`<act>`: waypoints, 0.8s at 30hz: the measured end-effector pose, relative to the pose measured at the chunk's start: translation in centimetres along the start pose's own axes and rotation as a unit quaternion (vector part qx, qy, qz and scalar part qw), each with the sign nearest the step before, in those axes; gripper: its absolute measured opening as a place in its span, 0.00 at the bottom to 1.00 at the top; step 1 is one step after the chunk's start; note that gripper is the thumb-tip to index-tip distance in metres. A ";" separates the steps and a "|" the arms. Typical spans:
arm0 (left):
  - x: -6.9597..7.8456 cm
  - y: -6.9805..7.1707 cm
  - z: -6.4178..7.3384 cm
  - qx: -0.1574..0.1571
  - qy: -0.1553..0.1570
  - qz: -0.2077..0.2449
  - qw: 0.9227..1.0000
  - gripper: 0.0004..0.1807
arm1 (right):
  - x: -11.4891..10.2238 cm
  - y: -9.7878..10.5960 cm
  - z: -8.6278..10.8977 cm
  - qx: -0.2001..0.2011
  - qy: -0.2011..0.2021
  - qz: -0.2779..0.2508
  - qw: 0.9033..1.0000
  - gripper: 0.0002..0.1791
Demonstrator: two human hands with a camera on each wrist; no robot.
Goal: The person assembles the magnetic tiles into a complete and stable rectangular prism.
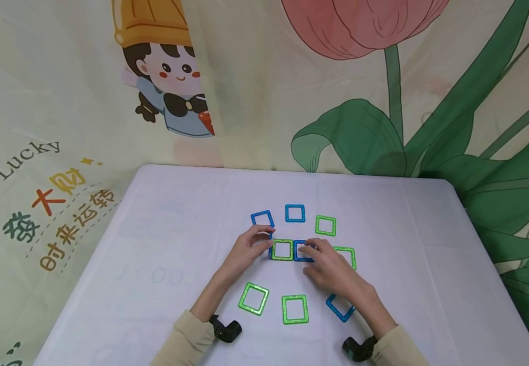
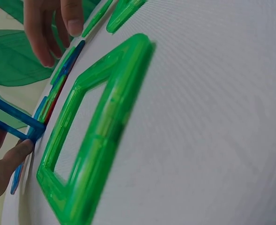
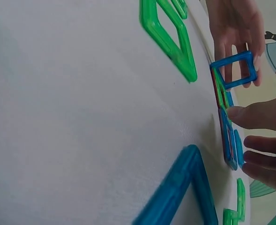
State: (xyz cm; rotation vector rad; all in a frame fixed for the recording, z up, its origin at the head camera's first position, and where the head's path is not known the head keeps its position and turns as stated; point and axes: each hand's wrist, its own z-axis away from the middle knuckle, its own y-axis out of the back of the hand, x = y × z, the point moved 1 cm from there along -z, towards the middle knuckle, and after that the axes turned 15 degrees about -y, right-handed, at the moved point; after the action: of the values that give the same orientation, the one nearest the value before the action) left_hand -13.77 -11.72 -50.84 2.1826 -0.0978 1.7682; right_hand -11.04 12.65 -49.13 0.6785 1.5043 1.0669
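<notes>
My left hand [image 1: 248,250] pinches a blue square magnetic tile [image 3: 231,59] between thumb and fingers. That tile stands on edge along the left side of a flat green square tile [image 1: 283,241]. Joined to the green tile's right side lies a flat blue square tile [image 1: 296,250]. Over this blue tile is my right hand [image 1: 333,265], fingers loosely bent and gripping nothing. In the right wrist view its thumb [image 3: 257,115] is close to the seam between the two flat tiles; whether it touches them I cannot tell.
Loose square frames ring the joined ones on the white table [image 1: 164,218]: blue tiles [image 1: 295,206] and a green tile [image 1: 326,234] behind, another green tile [image 1: 354,258] right, green tiles [image 1: 295,321] and a blue tile [image 1: 335,307] in front. A printed curtain [image 1: 246,101] hangs behind.
</notes>
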 end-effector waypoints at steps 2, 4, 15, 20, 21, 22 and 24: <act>0.0 0.0 0.0 0.000 0.002 -0.001 1.000 0.20 | -0.2 0.1 0.4 -0.003 0.005 -0.007 1.000 0.27; 0.0 0.0 0.0 0.000 0.004 0.000 1.000 0.20 | -0.2 0.0 0.8 -0.006 0.011 -0.011 1.000 0.27; 0.0 -0.1 -0.1 0.003 0.006 -0.002 1.000 0.20 | -0.8 -0.5 2.6 -0.022 0.060 -0.024 0.998 0.19; 0.1 0.0 0.0 0.006 0.015 0.001 1.000 0.20 | -1.4 -0.9 3.2 -0.052 0.058 -0.026 0.997 0.14; 0.1 0.0 0.0 0.006 0.016 0.000 1.000 0.20 | -1.6 -1.0 3.3 -0.058 0.056 -0.026 0.996 0.13; 0.2 0.0 0.0 0.007 0.014 -0.002 1.000 0.20 | -1.7 -1.1 3.4 -0.064 0.054 -0.027 0.996 0.12; 0.2 0.0 0.1 0.008 0.015 -0.005 1.000 0.20 | -1.8 -1.3 3.6 -0.071 0.056 -0.026 0.996 0.11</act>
State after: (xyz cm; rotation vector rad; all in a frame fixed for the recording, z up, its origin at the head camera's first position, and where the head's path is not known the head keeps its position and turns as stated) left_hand -13.66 -11.70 -50.64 2.1618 -0.0672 1.8027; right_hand -7.00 11.44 -49.43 0.4845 1.5169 1.1753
